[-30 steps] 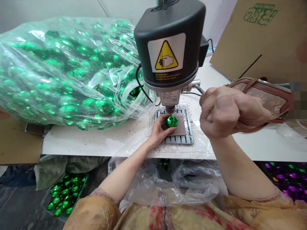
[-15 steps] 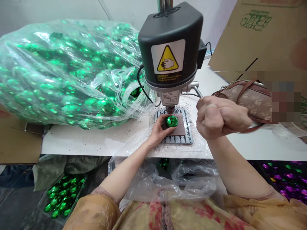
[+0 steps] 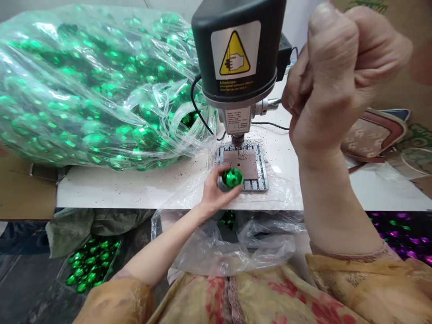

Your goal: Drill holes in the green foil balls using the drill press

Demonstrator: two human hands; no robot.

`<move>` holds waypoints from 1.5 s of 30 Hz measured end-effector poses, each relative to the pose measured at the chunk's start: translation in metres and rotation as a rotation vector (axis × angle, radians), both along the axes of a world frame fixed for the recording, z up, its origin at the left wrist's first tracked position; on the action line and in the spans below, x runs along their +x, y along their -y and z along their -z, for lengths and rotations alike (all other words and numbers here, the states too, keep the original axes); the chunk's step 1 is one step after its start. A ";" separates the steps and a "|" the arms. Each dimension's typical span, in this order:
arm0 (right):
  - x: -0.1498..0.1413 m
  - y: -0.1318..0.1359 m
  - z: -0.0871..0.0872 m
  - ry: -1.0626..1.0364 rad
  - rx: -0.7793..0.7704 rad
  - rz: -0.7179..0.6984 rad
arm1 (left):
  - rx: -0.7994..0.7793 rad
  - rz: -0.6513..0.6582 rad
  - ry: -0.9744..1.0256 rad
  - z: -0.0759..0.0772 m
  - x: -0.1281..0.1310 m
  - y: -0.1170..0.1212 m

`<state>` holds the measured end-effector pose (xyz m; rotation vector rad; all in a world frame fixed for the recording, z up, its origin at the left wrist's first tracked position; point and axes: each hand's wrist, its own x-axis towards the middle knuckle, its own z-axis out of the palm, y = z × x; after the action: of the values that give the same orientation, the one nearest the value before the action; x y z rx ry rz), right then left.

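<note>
Between the thumb and fingers of my left hand is a shiny green faceted piece, cup-shaped or round, with a dark spot in its middle. It hangs at the front left corner of the slotted metal base of a drill press. A brownish board with a small dark hole lies on that base. Above it is the chuck with a thin drill bit, apart from the green piece. Raised at the right, my right hand is closed round the drill press's feed lever, mostly hidden by the fingers.
A large clear bag full of green pieces fills the table's left. Dark shavings dot the white table. Below are a tray of green pieces, crumpled plastic and purple pieces. A patterned handbag lies right.
My left hand has drawn the green piece from under the bit toward me, off the board. My right hand has risen with the lever, and the bit now shows clear above the board.
</note>
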<state>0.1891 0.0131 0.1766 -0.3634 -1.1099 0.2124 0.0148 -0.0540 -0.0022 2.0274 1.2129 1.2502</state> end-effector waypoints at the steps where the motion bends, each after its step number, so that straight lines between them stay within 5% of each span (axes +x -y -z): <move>1: 0.001 0.000 0.001 0.012 -0.001 0.014 | 0.043 0.106 -0.061 0.002 -0.006 0.014; 5: 0.002 0.000 0.006 0.016 0.013 0.036 | 0.189 0.483 -0.519 0.020 -0.030 0.064; 9: 0.002 0.001 0.006 -0.014 -0.005 -0.004 | 0.305 0.571 -0.834 0.030 -0.048 0.077; 12: 0.003 0.003 0.008 -0.026 -0.044 -0.040 | 0.474 0.396 -0.645 0.013 -0.057 0.046; 15: 0.002 0.004 0.009 -0.061 -0.035 -0.052 | 0.477 0.146 -0.552 -0.021 -0.063 -0.015; 20: 0.001 0.004 0.009 -0.058 -0.037 -0.036 | 0.233 -0.222 -0.834 -0.071 -0.065 -0.119; 25: 0.003 0.007 0.009 -0.035 -0.037 -0.055 | 0.028 -0.491 -1.058 -0.088 -0.055 -0.170; 35: 0.005 0.009 0.010 -0.017 -0.049 -0.063 | -0.143 -0.640 -0.963 -0.092 -0.041 -0.207; 45: 0.006 0.010 0.011 -0.002 -0.075 -0.052 | 0.093 -0.408 -0.796 -0.075 -0.059 -0.155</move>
<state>0.1951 0.0033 0.1657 -0.4008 -1.1122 0.3009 -0.0442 0.1009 0.0729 2.5328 2.0316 0.6357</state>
